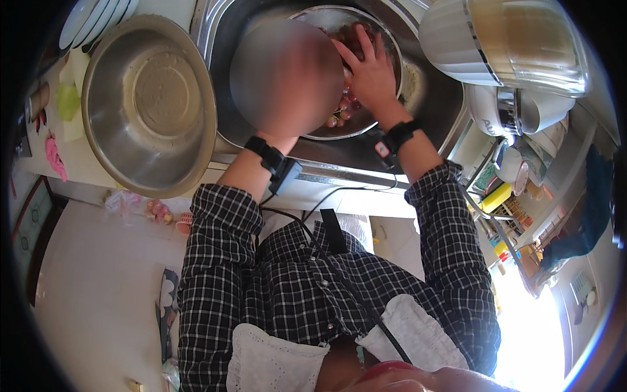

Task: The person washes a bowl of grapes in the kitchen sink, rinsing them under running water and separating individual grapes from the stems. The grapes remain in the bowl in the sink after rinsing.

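Red grapes [344, 111] on their stems lie in a round metal bowl [365, 133] inside the sink [436, 105]. My right hand [373, 78] is over the bowl's right part, fingers spread and touching darker grapes at the far side. It does not close around any of them. My left hand [299, 83] reaches over the left side of the same bowl. A round blur covers it, so its fingers and anything in them are hidden. Black straps circle both wrists, and a small grey box [285, 176] is fixed at the left one.
A large steel basin [147, 161] stands left of the sink, with stacked white plates [100, 19] behind it. White appliances with a clear bowl [534, 44] crowd the right side. A black cable [338, 190] hangs before my body. A wire rack [490, 210] holds kitchen items.
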A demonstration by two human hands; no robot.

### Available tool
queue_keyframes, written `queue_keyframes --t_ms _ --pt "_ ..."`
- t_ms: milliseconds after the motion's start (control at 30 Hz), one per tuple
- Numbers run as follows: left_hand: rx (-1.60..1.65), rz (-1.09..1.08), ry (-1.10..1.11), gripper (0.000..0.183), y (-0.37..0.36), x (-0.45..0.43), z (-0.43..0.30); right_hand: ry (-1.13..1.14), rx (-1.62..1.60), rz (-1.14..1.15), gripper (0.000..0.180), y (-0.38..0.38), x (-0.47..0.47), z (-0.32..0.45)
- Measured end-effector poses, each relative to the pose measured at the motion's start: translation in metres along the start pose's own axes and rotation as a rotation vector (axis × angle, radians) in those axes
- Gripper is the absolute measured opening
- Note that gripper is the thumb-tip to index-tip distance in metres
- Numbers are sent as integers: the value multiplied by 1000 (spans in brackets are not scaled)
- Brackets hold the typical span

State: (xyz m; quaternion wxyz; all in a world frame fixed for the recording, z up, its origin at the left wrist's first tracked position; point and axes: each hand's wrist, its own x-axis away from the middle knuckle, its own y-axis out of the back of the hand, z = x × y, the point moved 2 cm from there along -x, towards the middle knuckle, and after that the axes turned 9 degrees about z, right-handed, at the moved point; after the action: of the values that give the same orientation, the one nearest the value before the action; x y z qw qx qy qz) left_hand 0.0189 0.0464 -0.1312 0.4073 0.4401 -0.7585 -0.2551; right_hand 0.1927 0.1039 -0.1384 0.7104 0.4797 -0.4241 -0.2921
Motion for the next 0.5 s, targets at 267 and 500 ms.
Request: queue_keyframes --t_ms 267,500 --pt "703 -165 110 42 1 11 48 -159 -700 -89 67 5 71 -27" --pt "1273 35 348 96 -10 -70 46 -480 -1380 -36 60 -21 -30 -19"
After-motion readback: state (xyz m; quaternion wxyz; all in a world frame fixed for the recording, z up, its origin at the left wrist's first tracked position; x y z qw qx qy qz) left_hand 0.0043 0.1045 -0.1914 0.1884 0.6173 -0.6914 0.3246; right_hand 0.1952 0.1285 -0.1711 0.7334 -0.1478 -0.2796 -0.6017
